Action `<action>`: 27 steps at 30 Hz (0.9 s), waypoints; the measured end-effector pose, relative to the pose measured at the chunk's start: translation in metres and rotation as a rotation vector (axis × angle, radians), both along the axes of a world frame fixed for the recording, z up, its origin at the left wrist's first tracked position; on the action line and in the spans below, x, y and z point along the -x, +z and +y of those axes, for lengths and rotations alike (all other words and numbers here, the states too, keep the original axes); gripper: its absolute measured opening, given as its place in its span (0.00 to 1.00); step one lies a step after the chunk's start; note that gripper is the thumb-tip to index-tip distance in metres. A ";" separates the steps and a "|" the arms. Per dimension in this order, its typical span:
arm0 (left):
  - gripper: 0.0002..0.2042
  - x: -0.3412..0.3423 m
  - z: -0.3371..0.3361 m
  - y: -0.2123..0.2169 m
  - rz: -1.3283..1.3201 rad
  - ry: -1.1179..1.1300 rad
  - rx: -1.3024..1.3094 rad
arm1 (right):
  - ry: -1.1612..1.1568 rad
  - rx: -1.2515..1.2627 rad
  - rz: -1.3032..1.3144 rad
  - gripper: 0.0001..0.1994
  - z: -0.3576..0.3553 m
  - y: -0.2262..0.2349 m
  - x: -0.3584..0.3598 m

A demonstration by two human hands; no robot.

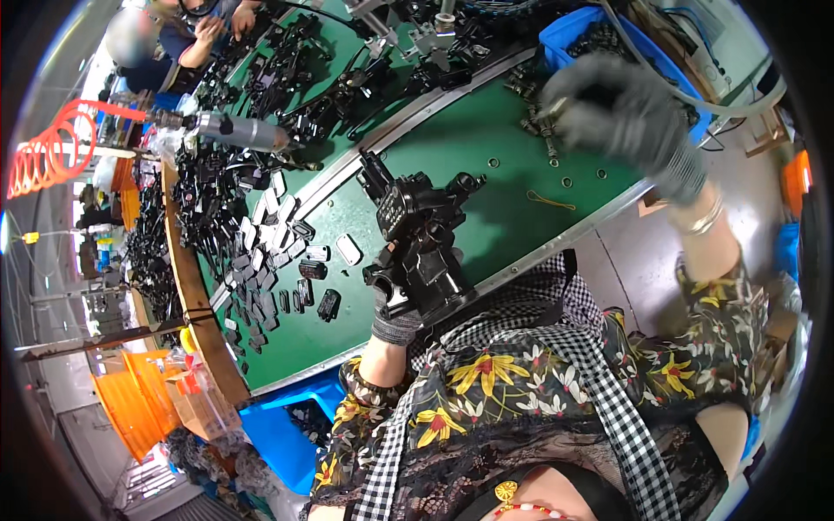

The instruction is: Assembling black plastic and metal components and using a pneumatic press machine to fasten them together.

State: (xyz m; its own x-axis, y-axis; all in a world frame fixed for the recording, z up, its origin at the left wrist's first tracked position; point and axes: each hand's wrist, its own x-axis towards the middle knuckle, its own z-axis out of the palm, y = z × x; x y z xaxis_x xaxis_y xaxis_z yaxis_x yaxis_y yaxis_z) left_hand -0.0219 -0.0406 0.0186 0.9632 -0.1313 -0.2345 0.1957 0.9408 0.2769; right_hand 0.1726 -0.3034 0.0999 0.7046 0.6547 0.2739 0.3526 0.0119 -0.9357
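My left hand (395, 319), in a dark grey knitted glove, grips a black cast metal assembly (426, 247) with a rectangular lidded block and a round port. The assembly stands over the near edge of the green table, close to my body. On the right, my right hand (621, 117), also gloved, is raised over the far right of the table, slightly blurred. Its fingers curl together around a small light-coloured piece at their tips, too small to name. Just beside these fingertips lies a cluster of small metal fittings (530, 100). Below them, metal rings (566, 182) are scattered.
A yellow rubber band (551, 201) lies on the green table (512, 234). Pale and black rectangular caps (269, 226) pile up at left, beneath a hanging air screwdriver (239, 130). Blue bins (565, 30) stand at far right and lower left. Another person's hands (208, 30) work at upper left.
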 end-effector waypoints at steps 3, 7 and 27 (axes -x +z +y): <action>0.27 -0.006 -0.007 -0.004 0.052 -0.022 -0.344 | 0.053 -0.067 -0.105 0.10 0.024 0.003 0.037; 0.30 0.001 0.002 -0.025 -0.160 -0.066 -1.295 | -0.032 0.055 -0.112 0.10 0.032 0.002 0.045; 0.22 0.002 0.011 -0.043 -0.068 0.001 -0.451 | -0.205 0.127 -0.583 0.10 0.043 -0.027 0.040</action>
